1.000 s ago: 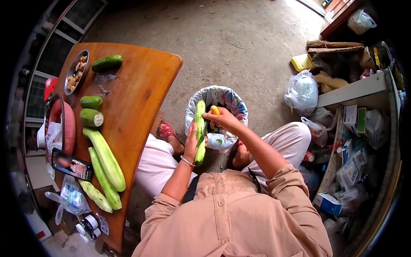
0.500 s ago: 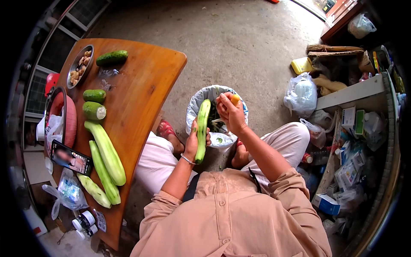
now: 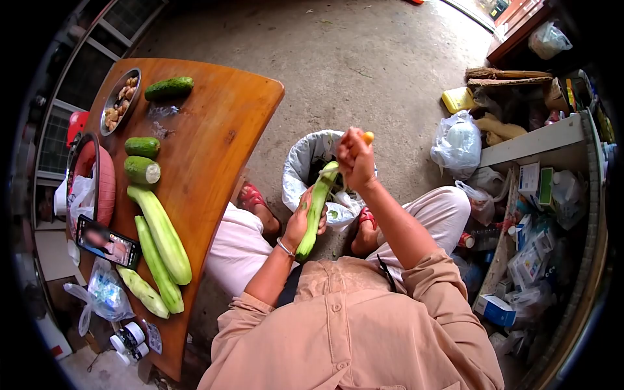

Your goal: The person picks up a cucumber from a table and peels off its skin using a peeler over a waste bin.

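My left hand (image 3: 304, 221) is wrapped round a mostly peeled green cucumber (image 3: 318, 201), tilted over the near side of a lined bin (image 3: 298, 168). Beside the cucumber's upper end, my right hand (image 3: 357, 159) grips a tool with a yellow-orange handle (image 3: 368, 137); its blade cannot be made out. Dark peelings lie inside the bin. Several pale peeled vegetables (image 3: 160, 235) rest on the wooden table (image 3: 224, 117) at the left. Farther up the table are a dark green cucumber (image 3: 169, 88) and two unpeeled pieces (image 3: 142, 170).
A metal bowl (image 3: 130, 82) of brown pieces, a red basin (image 3: 106, 185) and a phone (image 3: 108, 242) are at the left. A plastic bag (image 3: 457, 144) sits on the floor at the right, near shelves holding boxes (image 3: 497, 311) and bags.
My right hand lifted off the cucumber, then moved slightly right and up with the tool. The cucumber, in my left hand, now tilts more to the right at its top.
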### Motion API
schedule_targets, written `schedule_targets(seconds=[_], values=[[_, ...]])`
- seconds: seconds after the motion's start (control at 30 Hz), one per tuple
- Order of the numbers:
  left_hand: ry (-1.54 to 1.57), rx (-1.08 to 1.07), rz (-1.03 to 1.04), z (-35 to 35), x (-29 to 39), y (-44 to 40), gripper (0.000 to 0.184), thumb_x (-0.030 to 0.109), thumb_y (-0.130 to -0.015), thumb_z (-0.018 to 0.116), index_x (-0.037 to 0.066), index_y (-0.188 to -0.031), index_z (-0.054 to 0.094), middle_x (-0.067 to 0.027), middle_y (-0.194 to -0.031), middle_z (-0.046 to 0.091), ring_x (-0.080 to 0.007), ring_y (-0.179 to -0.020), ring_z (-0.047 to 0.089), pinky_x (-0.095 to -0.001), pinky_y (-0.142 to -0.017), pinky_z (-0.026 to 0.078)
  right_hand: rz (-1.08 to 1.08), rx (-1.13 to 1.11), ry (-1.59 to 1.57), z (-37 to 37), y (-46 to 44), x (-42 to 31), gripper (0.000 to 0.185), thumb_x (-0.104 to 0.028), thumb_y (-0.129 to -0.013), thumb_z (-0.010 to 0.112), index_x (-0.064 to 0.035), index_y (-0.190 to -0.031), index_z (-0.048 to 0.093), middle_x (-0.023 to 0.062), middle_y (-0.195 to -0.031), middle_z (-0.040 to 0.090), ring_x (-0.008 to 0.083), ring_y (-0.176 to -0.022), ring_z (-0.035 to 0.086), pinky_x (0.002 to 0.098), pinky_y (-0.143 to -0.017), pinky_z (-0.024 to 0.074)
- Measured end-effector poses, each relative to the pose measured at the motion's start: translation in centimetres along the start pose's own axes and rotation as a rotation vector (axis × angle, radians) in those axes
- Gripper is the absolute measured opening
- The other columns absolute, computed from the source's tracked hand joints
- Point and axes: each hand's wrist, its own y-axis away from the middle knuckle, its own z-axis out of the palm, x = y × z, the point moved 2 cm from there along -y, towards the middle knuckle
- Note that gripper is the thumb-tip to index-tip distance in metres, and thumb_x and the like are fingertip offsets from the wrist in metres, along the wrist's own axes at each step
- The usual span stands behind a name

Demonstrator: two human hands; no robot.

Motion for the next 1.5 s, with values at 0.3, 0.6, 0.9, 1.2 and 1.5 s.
schedule_targets(seconds=[0.3, 0.6, 0.9, 1.2, 1.5], values=[[0.055, 0.045, 0.012, -1.2, 0.3, -0.3, 0.044, 0.048, -0.097, 0.042, 0.016, -0.128, 0.041, -0.0057, -0.087, 0.052, -0.0128, -0.058, 0.049, -0.0253, -0.047, 0.042, -0.186, 0.226, 0.008, -5.3, -2.9, -2.1, 0.021, -0.027, -0.093, 0.054, -0.0095, -0.082, 0.052, 0.0023, -0.056, 0.048, 0.0058, -0.034, 0.028, 0.0199, -0.029, 0.0218], [0.302, 0.128, -0.079, -0.6, 1.0, -1.9, 0.043, 0.05, -0.098, 0.037, 0.01, -0.106, 0.052, -0.0015, -0.086, 0.054, -0.0121, -0.067, 0.051, -0.0242, -0.049, 0.041, 0.156, -0.096, -0.204, 0.4, 4.3, 0.5, 0.019, -0.029, -0.094, 0.052, -0.0113, -0.086, 0.051, 0.0017, -0.058, 0.047, 0.0041, -0.036, 0.028, 0.0181, -0.031, 0.0235], [0.463, -0.098, 0.089, 1.2, 1.9, -3.7, 0.055, 0.049, -0.099, 0.031, 0.002, -0.121, 0.049, -0.0153, -0.111, 0.058, -0.0234, -0.102, 0.058, -0.033, -0.088, 0.05, 0.295, -0.329, -0.119, 4.7, 9.1, 1.4, 0.023, -0.031, -0.097, 0.047, -0.0107, -0.087, 0.048, 0.0021, -0.057, 0.044, 0.005, -0.037, 0.025, 0.0197, -0.033, 0.0211], [0.221, 0.087, -0.031, 2.6, 1.1, -2.3, 0.036, 0.045, -0.1, 0.035, 0.014, -0.097, 0.053, 0.0008, -0.073, 0.056, -0.0118, -0.058, 0.057, -0.0288, -0.058, 0.049, 0.165, -0.149, -0.036, 3.2, 5.6, 0.3, 0.023, -0.031, -0.094, 0.053, -0.0113, -0.082, 0.051, 0.0008, -0.054, 0.046, 0.0034, -0.035, 0.026, 0.0189, -0.032, 0.0188], [0.256, -0.018, -0.114, 2.8, 0.0, -1.3, 0.043, 0.046, -0.1, 0.034, 0.005, -0.107, 0.047, -0.0041, -0.083, 0.048, -0.0123, -0.061, 0.044, -0.0256, -0.052, 0.04, 0.034, -0.065, -0.062, 0.0, -1.6, -0.9, 0.022, -0.03, -0.096, 0.049, -0.0114, -0.084, 0.05, 0.0001, -0.054, 0.045, 0.0047, -0.036, 0.027, 0.0179, -0.033, 0.0201]])
